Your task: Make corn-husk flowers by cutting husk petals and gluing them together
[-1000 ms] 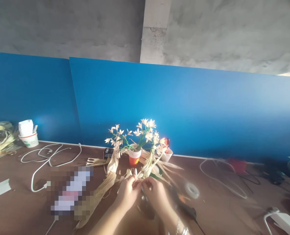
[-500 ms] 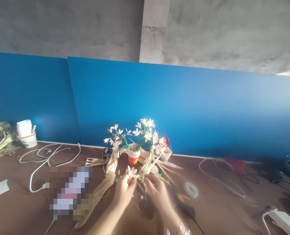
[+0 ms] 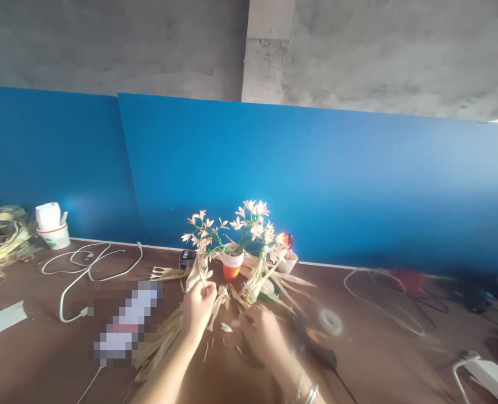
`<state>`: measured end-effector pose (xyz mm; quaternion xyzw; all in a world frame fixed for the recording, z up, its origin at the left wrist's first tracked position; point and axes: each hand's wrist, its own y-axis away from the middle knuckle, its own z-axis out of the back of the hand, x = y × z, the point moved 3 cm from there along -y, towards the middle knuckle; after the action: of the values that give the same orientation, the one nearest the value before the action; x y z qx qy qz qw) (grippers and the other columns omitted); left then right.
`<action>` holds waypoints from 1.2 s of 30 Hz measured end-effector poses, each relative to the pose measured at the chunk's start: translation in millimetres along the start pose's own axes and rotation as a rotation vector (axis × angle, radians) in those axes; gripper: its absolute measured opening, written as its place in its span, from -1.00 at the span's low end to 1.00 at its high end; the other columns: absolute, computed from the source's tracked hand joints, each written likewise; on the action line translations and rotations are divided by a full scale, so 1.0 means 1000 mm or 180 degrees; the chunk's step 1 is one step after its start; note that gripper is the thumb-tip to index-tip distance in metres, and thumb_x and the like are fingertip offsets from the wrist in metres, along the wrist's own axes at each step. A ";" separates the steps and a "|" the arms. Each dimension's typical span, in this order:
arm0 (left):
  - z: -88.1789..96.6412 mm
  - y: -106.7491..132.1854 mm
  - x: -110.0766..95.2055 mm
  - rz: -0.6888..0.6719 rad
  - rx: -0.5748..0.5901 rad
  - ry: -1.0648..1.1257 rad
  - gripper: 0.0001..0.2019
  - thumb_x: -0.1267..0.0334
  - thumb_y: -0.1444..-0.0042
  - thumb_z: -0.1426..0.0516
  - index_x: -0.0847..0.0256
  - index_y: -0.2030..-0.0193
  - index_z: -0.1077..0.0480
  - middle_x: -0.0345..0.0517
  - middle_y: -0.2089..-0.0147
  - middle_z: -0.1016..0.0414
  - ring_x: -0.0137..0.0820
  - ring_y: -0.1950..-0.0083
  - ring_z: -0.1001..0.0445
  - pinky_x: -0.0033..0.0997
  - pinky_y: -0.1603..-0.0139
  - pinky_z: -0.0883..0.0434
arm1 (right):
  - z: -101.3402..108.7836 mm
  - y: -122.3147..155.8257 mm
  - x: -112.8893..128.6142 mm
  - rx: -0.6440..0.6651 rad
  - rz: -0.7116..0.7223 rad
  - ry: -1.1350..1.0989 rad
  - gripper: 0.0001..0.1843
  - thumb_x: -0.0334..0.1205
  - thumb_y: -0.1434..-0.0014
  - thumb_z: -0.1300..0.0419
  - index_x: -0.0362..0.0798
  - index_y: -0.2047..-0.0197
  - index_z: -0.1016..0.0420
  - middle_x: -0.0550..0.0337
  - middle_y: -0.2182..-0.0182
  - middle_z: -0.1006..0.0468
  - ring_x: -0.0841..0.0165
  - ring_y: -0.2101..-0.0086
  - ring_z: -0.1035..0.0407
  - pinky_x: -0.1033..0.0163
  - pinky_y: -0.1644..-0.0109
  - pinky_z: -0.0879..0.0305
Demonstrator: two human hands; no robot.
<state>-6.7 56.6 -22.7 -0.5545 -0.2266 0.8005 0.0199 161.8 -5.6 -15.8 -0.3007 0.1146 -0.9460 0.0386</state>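
Note:
My left hand [image 3: 197, 308] is closed, fingers pinched, with a pale husk flower [image 3: 206, 275] showing at its fingertips. Over the table to the right is my right hand [image 3: 261, 328], fingers curled and smeared by motion; whether it holds anything is unclear. Between the hands lie a loose pale petal [image 3: 226, 327] and thin scraps. Behind them stands an orange and white paper cup stack [image 3: 232, 268] bearing green stems with several pale husk flowers [image 3: 255, 216]. Bundles of dried husk [image 3: 255, 283] lie around it.
To the left are white cables [image 3: 87, 272], a blurred-out rectangular object [image 3: 129, 322] and a white tub [image 3: 55, 235]. A black-handled tool [image 3: 316, 350] with a cord and a tape roll [image 3: 330, 322] lie at right. A blue partition [image 3: 232, 163] stands behind the table.
My hands have moved apart. The left has gone up and left with the flower, while the right has dropped slightly and turned inward. The view has shifted a little.

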 end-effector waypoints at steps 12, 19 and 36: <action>-0.003 0.002 -0.003 0.0002 0.0109 0.0008 -0.78 0.08 -0.06 -0.15 0.14 0.49 -0.42 -0.13 0.53 -0.54 -0.27 0.45 -0.52 -0.34 0.35 -0.42 | -0.026 -0.025 0.015 0.0810 0.0206 0.0433 -0.74 -0.49 -0.01 -0.15 0.02 0.40 -0.61 0.17 0.35 -0.66 0.29 0.25 -0.48 0.25 0.11 -0.20; -0.001 0.003 -0.010 0.0116 0.0132 0.0161 -0.79 0.09 -0.03 -0.15 0.14 0.51 -0.39 -0.12 0.51 -0.54 -0.27 0.44 -0.52 -0.34 0.35 -0.42 | -0.025 -0.026 0.021 0.1058 0.0017 0.0355 -0.73 -0.49 0.08 -0.17 -0.01 0.38 -0.63 0.07 0.38 -0.66 0.21 0.30 -0.52 0.23 0.25 -0.26; -0.025 0.015 -0.003 0.0535 0.1784 0.0970 -0.69 0.04 -0.05 -0.17 0.24 0.52 -0.47 -0.19 0.55 -0.47 -0.41 0.48 -0.36 -0.45 0.42 -0.25 | -0.003 -0.033 -0.005 0.0859 -0.0485 -0.2292 -0.90 -0.23 0.08 -0.13 -0.05 0.52 -0.28 0.36 0.64 -0.30 0.49 0.59 -0.16 0.36 0.50 -0.07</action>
<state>20.5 51.1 -32.5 -0.6576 0.0547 0.7384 0.1392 164.3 27.4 -13.5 -0.6133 -0.0544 -0.7867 0.0452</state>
